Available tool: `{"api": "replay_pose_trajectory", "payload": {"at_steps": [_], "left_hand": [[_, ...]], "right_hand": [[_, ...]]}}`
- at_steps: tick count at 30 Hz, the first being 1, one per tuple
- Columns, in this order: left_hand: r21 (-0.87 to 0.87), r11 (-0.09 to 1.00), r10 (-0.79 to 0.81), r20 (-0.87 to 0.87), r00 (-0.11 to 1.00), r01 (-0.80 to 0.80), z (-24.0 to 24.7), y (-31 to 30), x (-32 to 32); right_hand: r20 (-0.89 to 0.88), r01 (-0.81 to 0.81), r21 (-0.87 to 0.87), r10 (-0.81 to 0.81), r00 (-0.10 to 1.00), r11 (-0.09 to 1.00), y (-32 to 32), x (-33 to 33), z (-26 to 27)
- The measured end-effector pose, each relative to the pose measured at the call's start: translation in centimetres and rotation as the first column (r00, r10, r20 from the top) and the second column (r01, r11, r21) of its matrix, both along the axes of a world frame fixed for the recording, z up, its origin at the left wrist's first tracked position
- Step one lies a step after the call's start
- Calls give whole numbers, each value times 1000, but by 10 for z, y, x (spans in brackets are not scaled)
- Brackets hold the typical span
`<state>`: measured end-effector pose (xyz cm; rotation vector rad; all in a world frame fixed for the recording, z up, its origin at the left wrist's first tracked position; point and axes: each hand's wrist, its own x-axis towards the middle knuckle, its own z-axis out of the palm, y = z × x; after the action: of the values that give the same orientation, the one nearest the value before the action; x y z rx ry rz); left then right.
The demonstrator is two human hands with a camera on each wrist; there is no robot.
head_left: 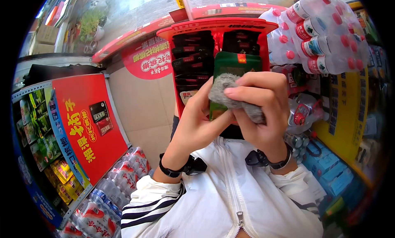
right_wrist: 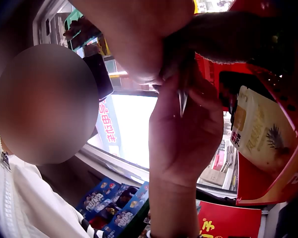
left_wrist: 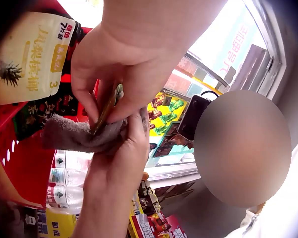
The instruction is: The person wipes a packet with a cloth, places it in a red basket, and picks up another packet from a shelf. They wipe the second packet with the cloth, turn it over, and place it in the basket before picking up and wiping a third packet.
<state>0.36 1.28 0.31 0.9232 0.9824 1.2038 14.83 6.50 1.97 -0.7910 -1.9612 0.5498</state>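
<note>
Grey cloth sits bunched in the right hand, whose grip is clamped on it, pressed against the green pouch. From where I stand, the left hand has its grip closed on the pouch's lower edge, thumb and fingers pinching it. The pouch is held up between the person's chest and the red rack, overlapping the packs from here. I'd judge it a wiping job, part-way through: the pouch is in hand and the cloth is on it, but how much of its surface is clean, I cannot tell. Finishing the wipe and setting the pouch down, likely in the rack, look to be left. Dark packs line the rack, and a pale pouch stands by them; nothing shows whether those are done or waiting their turn.
</note>
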Motion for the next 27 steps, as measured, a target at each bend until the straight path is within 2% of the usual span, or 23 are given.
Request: {"api": "replay_pose_trajectory", "payload": {"at_steps": [1, 2, 4, 6, 8, 9, 10, 12, 14, 17, 19, 21, 23, 24, 25, 26, 27], "left_hand": [[19, 998, -57, -72, 996, 58, 1, -4, -2], [21, 998, -58, -70, 996, 60, 3, -3, -2], [-154, 986, -60, 27, 998, 63, 9, -3, -3], [-109, 992, -60, -9, 998, 58, 8, -6, -2], [-177, 984, -10, 114, 993, 30, 5, -11, -2], [-169, 981, -90, 39, 995, 96, -3, -15, -11], [-169, 981, -92, 39, 995, 98, -2, -15, -12], [-133, 986, -112, -55, 992, 104, -2, -14, -12], [-155, 981, -129, -45, 991, 120, -1, -12, -10], [-207, 970, -104, 130, 986, 130, 7, -9, -8], [-199, 971, -112, 99, 989, 130, 6, -12, -11], [-193, 973, -118, 70, 991, 130, 7, -15, -12], [-195, 979, -50, 70, 996, 63, 10, -19, -13], [-202, 978, -36, 70, 997, 50, 9, -19, -11], [-222, 975, 27, 146, 989, 7, 7, -15, -9], [-238, 971, 82, 221, 972, -27, 5, -11, -6], [-336, 940, 168, 303, 938, -59, 13, -9, -1]], "right_hand": [[26, 28, 47, -29, 999, 999, 2, -2, -4], [51, 51, 95, -56, 997, 994, 6, -3, -9], [65, 132, 78, -138, 988, 988, 19, 2, -19], [42, 191, 27, -192, 980, 981, 24, 3, -24], [49, 50, 39, -51, 997, 998, 11, -5, -13], [42, -79, 12, 78, 996, 997, 2, -11, -6], [45, -89, 49, 87, 995, 995, -5, -16, -12], [11, -82, 5, 82, 997, 997, 5, -12, -13], [10, -8, 39, 7, 1000, 999, 14, -8, -16], [10, 55, 30, -56, 998, 998, 20, -4, -16], [103, 173, 54, -178, 979, 983, 30, 5, -19], [61, 237, -24, -236, 970, 971, 38, 18, -23], [31, 250, -35, -249, 968, 968, 39, 19, -19], [-40, 256, -3, -256, 966, 967, 34, 17, -14], [-114, 270, 31, -265, 957, 962, 27, 15, -10], [-147, 193, -12, -192, 970, 981, 19, 7, -10], [-62, 113, 22, -112, 992, 993, 15, 0, -11]]}}
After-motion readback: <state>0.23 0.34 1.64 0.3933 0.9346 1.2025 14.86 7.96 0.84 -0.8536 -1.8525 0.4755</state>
